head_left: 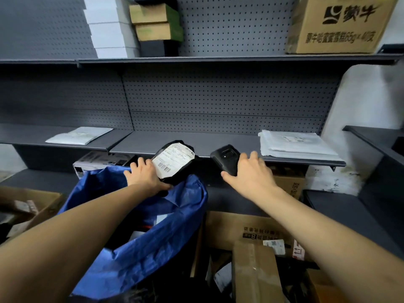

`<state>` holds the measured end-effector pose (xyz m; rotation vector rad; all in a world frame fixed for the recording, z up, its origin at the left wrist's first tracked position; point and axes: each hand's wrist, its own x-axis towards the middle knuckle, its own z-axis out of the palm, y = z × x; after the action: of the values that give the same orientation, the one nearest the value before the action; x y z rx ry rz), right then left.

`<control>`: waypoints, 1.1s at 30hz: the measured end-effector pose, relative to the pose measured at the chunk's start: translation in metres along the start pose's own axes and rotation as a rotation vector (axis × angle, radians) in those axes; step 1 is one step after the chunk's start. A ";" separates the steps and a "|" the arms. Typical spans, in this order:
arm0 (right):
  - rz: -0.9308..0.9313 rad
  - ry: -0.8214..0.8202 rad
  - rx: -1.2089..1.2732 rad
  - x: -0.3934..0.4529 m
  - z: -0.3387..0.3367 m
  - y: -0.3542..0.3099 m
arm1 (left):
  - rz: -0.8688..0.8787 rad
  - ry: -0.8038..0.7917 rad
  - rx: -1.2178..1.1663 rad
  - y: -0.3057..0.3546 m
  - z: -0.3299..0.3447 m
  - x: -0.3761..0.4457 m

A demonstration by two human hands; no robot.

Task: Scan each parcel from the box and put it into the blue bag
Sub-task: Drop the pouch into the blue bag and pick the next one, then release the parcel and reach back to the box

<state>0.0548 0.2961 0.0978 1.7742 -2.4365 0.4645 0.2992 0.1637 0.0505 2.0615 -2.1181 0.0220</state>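
One head-worn view looks forward and down, close over the shelf (196, 147).

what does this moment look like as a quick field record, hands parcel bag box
left hand: grips black parcel, label up
right hand: holds black scanner
parcel place: above the blue bag, not yet inside
bag: open, items inside
cardboard box: right of bag, parcels in it
shelf: white mailers at both ends
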 end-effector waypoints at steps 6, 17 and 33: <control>-0.068 -0.004 0.019 0.021 0.005 -0.040 | -0.060 -0.074 0.025 -0.071 -0.009 0.011; -0.172 -0.054 0.063 0.045 0.045 -0.116 | -0.122 -0.160 0.109 -0.161 0.016 0.007; -0.260 -0.180 0.060 0.065 0.130 -0.171 | -0.488 -0.277 0.028 -0.155 0.136 0.009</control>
<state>0.2083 0.1510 0.0229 2.2074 -2.2713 0.3699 0.4364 0.1303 -0.0997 2.6709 -1.6854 -0.3178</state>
